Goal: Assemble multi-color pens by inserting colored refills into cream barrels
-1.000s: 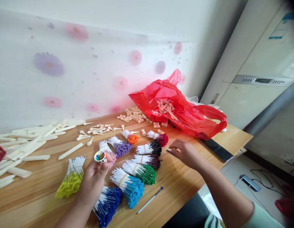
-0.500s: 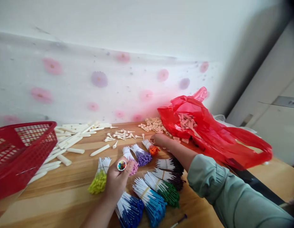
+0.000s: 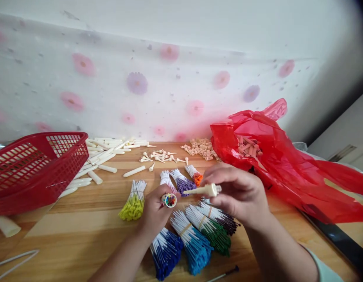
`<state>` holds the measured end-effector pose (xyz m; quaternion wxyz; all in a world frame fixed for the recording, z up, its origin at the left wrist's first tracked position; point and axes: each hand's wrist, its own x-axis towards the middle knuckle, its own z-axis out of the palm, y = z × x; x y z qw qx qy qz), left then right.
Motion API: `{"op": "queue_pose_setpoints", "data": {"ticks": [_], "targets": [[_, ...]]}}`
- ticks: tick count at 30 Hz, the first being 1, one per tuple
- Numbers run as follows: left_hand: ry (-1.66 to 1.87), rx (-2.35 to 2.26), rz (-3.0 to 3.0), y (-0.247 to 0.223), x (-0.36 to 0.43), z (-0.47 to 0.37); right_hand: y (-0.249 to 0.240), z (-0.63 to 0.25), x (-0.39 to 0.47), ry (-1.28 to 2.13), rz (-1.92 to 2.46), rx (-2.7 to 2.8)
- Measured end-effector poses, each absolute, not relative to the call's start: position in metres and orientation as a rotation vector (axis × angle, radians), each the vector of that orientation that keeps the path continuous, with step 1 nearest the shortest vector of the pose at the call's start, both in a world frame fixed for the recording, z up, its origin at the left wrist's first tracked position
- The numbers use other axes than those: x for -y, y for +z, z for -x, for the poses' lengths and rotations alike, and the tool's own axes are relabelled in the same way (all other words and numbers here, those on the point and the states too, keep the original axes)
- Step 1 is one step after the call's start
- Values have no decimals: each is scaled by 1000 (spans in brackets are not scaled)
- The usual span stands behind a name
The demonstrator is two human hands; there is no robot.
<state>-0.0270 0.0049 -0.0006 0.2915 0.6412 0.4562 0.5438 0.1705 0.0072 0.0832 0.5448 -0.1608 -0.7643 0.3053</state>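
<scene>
My left hand (image 3: 155, 207) is closed around a white tube (image 3: 169, 200) whose open end shows many coloured tips. My right hand (image 3: 240, 192) pinches a cream pointed piece (image 3: 203, 190) with a wider head, its point towards the tube but apart from it. Banded bundles of white sticks lie around: yellow-green (image 3: 132, 203) left of my left hand, purple (image 3: 183, 183) and orange (image 3: 195, 175) behind, dark blue (image 3: 166, 252), light blue (image 3: 196, 248) and green (image 3: 215, 235) in front. A pink bundle is partly hidden behind my left hand.
A red basket (image 3: 52, 172) stands at the left beside white tubes (image 3: 102, 154). Small cream pointed pieces (image 3: 159, 156) and peach pieces (image 3: 202, 148) lie at the back. A red plastic bag (image 3: 275, 156) with pink pieces lies right. A loose dark-tipped stick (image 3: 224, 274) is near the front.
My right hand has come back from beside the orange bundle towards my left hand, now with a cream pointed piece in its fingers. The view has shifted slightly.
</scene>
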Motion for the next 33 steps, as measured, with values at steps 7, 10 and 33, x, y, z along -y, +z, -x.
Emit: {"op": "queue_pose_setpoints", "data": {"ticks": [7, 10, 33], "targets": [[1398, -1161, -1690, 3, -1, 24, 91, -151, 19, 483, 331, 1983], [1387, -1144, -1716, 2, 0, 25, 86, -149, 19, 463, 362, 2040], [1362, -1129, -1771, -4, -4, 27, 84, -142, 19, 375, 537, 2120]]}}
